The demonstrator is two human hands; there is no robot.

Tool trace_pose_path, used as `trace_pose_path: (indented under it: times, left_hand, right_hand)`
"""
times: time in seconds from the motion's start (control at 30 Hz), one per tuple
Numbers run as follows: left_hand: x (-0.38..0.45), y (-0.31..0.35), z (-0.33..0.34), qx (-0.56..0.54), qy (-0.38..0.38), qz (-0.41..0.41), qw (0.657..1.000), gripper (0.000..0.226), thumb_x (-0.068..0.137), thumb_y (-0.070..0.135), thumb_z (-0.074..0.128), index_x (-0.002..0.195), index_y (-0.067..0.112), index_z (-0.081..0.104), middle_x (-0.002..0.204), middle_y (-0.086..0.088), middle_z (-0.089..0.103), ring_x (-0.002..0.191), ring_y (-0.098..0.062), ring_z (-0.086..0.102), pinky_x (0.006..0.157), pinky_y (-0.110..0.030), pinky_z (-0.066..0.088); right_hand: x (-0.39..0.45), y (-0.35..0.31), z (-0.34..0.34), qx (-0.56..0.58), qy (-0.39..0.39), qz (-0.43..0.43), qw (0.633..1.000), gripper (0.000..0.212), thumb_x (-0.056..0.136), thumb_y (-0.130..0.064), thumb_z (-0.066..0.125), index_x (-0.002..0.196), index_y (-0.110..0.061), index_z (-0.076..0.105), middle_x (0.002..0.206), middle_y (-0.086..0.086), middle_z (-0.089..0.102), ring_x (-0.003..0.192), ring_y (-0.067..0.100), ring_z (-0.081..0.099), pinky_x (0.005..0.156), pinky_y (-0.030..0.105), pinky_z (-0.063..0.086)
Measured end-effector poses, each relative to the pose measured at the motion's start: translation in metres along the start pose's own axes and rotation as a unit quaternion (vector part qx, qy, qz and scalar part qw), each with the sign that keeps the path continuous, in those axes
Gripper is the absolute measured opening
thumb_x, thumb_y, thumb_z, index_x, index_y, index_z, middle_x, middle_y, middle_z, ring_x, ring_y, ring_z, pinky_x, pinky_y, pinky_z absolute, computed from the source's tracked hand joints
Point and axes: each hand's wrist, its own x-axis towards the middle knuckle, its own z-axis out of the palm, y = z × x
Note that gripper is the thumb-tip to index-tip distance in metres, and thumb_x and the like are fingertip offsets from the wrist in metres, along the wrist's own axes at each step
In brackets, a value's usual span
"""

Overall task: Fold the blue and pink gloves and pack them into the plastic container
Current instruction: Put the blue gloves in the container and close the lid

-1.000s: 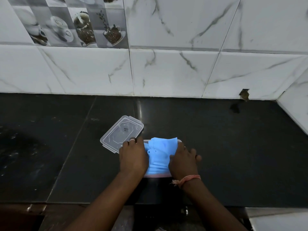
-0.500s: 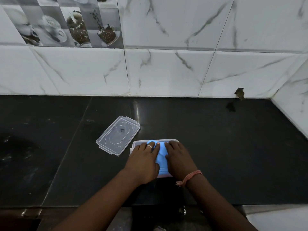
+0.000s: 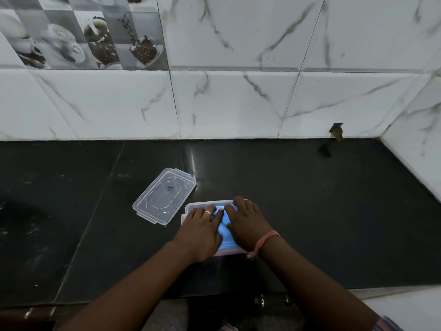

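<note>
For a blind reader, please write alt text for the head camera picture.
Both hands, left hand and right hand, press a blue glove flat into a clear plastic container on a black counter. The clear lid lies beside it, to the left.

Dark polished stone counter (image 3: 310,211), slab seams visible, a bright glare streak (image 3: 192,161) mid-surface and pale smudges at far left. Back wall (image 3: 238,103) is white marble-look tile with grey veining, meeting a matching side wall (image 3: 417,144) at the right corner; a band of decorative tiles (image 3: 78,32) printed with coffee cups and beans sits top left. Small broken notch (image 3: 336,131) in the tile at counter level near the corner, possibly a hole, too dark to confirm.
</note>
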Motion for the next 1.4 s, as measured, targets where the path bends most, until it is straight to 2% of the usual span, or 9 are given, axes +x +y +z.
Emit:
trace_pose_path:
  times: [0.13,0.2,0.33,0.5,0.8,0.93,1.03,1.17,1.4]
  left_hand:
    - [-0.006,-0.009,-0.021,-0.059,0.067,0.003,0.996,0.05,0.096,0.047,0.048,0.142,0.03,0.06,0.144,0.001,0.058,0.131,-0.025,0.053,0.111,-0.039,0.038]
    - [-0.008,-0.013,-0.03,-0.054,0.042,0.019,0.998,0.036,0.097,0.046,0.055,0.126,0.032,0.072,0.131,0.004,0.066,0.121,-0.024,0.061,0.101,-0.036,0.047]
    - [-0.003,-0.009,-0.039,-0.077,-0.055,-0.013,0.995,0.03,0.095,0.04,0.064,0.122,0.032,0.074,0.13,0.003,0.064,0.121,-0.024,0.062,0.095,-0.036,0.054]
    - [0.003,0.003,-0.031,0.019,-0.083,0.004,0.996,0.027,0.096,0.03,0.058,0.118,0.023,0.073,0.125,-0.007,0.062,0.114,-0.03,0.062,0.078,-0.036,0.048]
    - [0.004,0.007,-0.022,-0.014,-0.093,-0.014,0.995,0.042,0.093,0.024,0.066,0.134,0.021,0.061,0.134,-0.009,0.053,0.122,-0.032,0.055,0.086,-0.04,0.053]
    - [-0.001,-0.001,-0.025,0.044,-0.047,-0.016,0.998,0.024,0.098,0.029,0.054,0.108,0.017,0.072,0.119,-0.009,0.066,0.111,-0.032,0.061,0.081,-0.038,0.048]
    - [-0.006,-0.007,-0.029,0.088,-0.027,-0.03,0.995,0.026,0.099,0.037,0.052,0.103,0.019,0.07,0.107,-0.008,0.076,0.104,-0.031,0.067,0.091,-0.035,0.045]
    - [-0.004,-0.004,-0.032,0.011,0.038,-0.036,0.999,0.013,0.095,0.03,0.055,0.101,0.023,0.064,0.104,-0.004,0.072,0.101,-0.031,0.067,0.078,-0.036,0.048]
    - [0.01,-0.001,-0.024,-0.004,-0.082,-0.025,0.996,0.052,0.09,0.041,0.071,0.136,0.02,0.057,0.137,-0.009,0.049,0.125,-0.033,0.053,0.088,-0.045,0.054]
  right_hand:
    - [-0.012,0.005,-0.031,0.087,-0.01,0.003,0.996,0.024,0.088,-0.036,0.06,0.111,-0.029,0.064,0.117,-0.001,0.055,0.108,0.021,0.051,0.096,0.036,0.04]
    - [-0.015,0.009,-0.048,0.133,-0.111,0.002,0.985,0.016,0.086,-0.025,0.067,0.101,-0.029,0.07,0.105,-0.006,0.065,0.098,0.016,0.061,0.087,0.027,0.047]
    - [-0.005,0.006,-0.057,0.091,-0.238,-0.016,0.967,0.027,0.084,-0.006,0.064,0.102,-0.023,0.073,0.101,-0.005,0.074,0.095,0.014,0.067,0.075,0.017,0.043]
    - [0.02,-0.008,-0.031,0.012,-0.296,-0.014,0.955,0.017,0.085,-0.014,0.065,0.101,-0.013,0.069,0.103,0.01,0.07,0.087,0.029,0.063,0.073,0.031,0.047]
    - [0.024,-0.024,-0.023,-0.008,-0.299,-0.045,0.953,0.023,0.084,-0.013,0.068,0.105,-0.004,0.064,0.108,0.017,0.067,0.096,0.033,0.063,0.08,0.034,0.046]
    - [0.018,-0.013,-0.054,0.054,-0.306,-0.006,0.95,0.016,0.08,-0.007,0.063,0.091,-0.002,0.073,0.092,0.014,0.071,0.075,0.022,0.056,0.064,0.028,0.043]
    - [0.015,-0.004,-0.074,0.097,-0.326,0.025,0.94,0.018,0.07,-0.004,0.066,0.083,-0.006,0.078,0.086,0.011,0.075,0.068,0.021,0.062,0.069,0.029,0.051]
    - [0.027,0.003,-0.073,0.032,-0.201,0.018,0.979,0.016,0.079,-0.008,0.066,0.095,-0.012,0.07,0.102,0.01,0.07,0.094,0.029,0.065,0.082,0.033,0.052]
    - [0.019,-0.007,-0.036,-0.038,-0.22,-0.002,0.975,0.081,0.065,-0.026,0.086,0.134,-0.015,0.045,0.138,0.016,0.035,0.118,0.039,0.049,0.092,0.045,0.05]
